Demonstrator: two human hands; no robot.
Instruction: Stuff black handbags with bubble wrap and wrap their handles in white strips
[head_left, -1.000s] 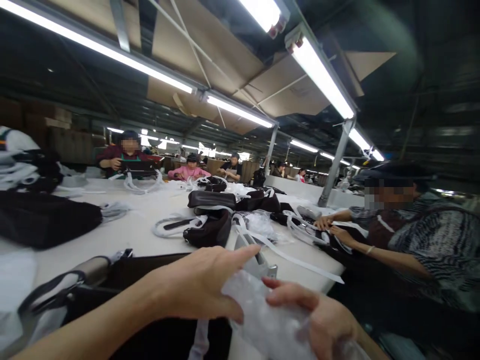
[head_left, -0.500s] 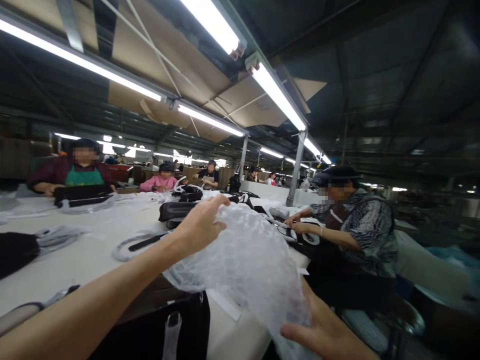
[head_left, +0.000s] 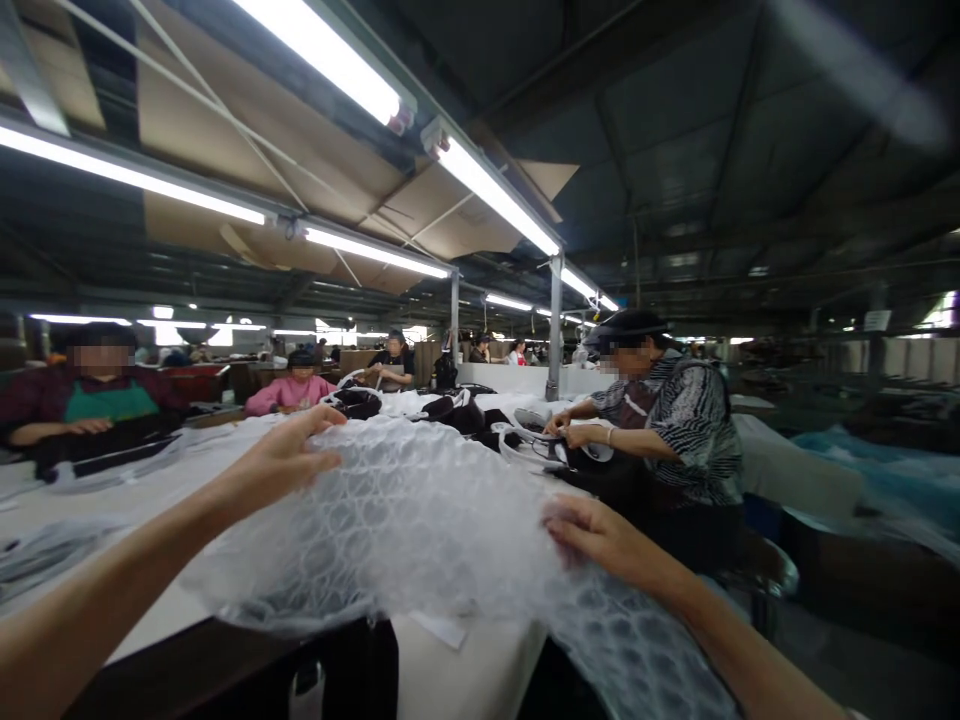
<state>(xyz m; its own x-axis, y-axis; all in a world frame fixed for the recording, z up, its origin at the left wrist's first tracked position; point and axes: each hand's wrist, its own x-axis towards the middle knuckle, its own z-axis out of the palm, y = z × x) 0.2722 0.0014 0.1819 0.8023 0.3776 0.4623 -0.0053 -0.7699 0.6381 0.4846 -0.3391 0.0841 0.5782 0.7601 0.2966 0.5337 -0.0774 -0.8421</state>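
A sheet of clear bubble wrap (head_left: 420, 510) stretches between my two hands above the table. My left hand (head_left: 296, 445) is closed on its upper left edge, thumb and fingers pinching the plastic. On the other side my right hand (head_left: 592, 535) grips the sheet with curled fingers, slightly blurred. Part of the wrap hangs down below my right forearm. Beneath the sheet, close to me, lies a black bag (head_left: 337, 665) with a metal strap buckle; the wrap hides some of it.
The pale table (head_left: 480, 670) runs ahead, with black bags and white-wrapped handles (head_left: 517, 440) piled farther along. A co-worker in a patterned shirt (head_left: 667, 430) handles a bag at the right. Another in a green apron (head_left: 112, 400) works at the left. A metal post (head_left: 555, 330) rises beyond.
My right hand has risen and now grips the bubble wrap higher up. My left hand appears farther left, the sheet spreads wider, and the whole view has turned to the right.
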